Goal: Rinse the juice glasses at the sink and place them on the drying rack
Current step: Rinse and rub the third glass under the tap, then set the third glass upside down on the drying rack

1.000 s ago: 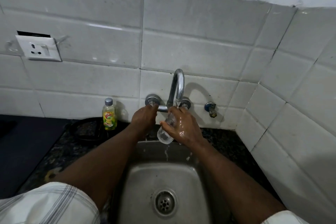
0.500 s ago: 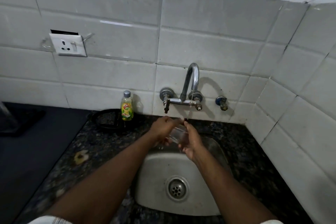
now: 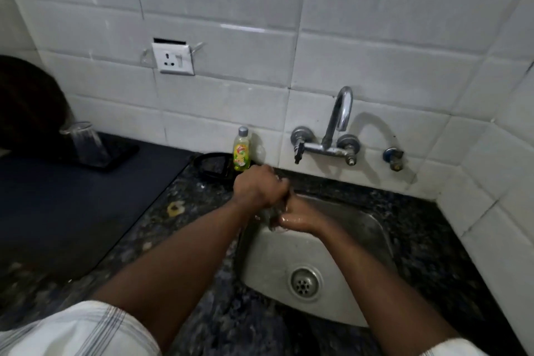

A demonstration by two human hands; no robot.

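Well, at the tabletop's (image 3: 199, 196) far left back edge, a clear glass (image 3: 86, 141) stands on a dark tray (image 3: 118, 154), with a big dark rounded shape (image 3: 29, 101) looming beside it that I cannot make out. A dark mat (image 3: 72, 205) covers the left part of the tabletop. On the tiled wall (image 3: 375, 66) above sits a white socket (image 3: 173, 59). Further right, against the wall, a green dish soap bottle (image 3: 241, 153) stands upright, touching a shallow black dish (image 3: 212, 166); a yellowish spot (image 3: 175, 208) marks the stone in front of them.

My left grip (image 3: 257, 189) is just in front of that bottle, at the sink's (image 3: 361, 240) back left corner, fingers curled down over the juice glass (image 3: 271, 215). The glass is held over the basin between both grips, blurred and mostly hidden by them. My right grip (image 3: 300, 218), wet and shiny, wraps round it from the right side and below.

Behind the sink the tap (image 3: 338, 121) arches out from the wall, well above my grips. The drain (image 3: 304, 283) lies in the basin between my forearms. Right of the tap a small valve (image 3: 393, 157) juts from the tiles.
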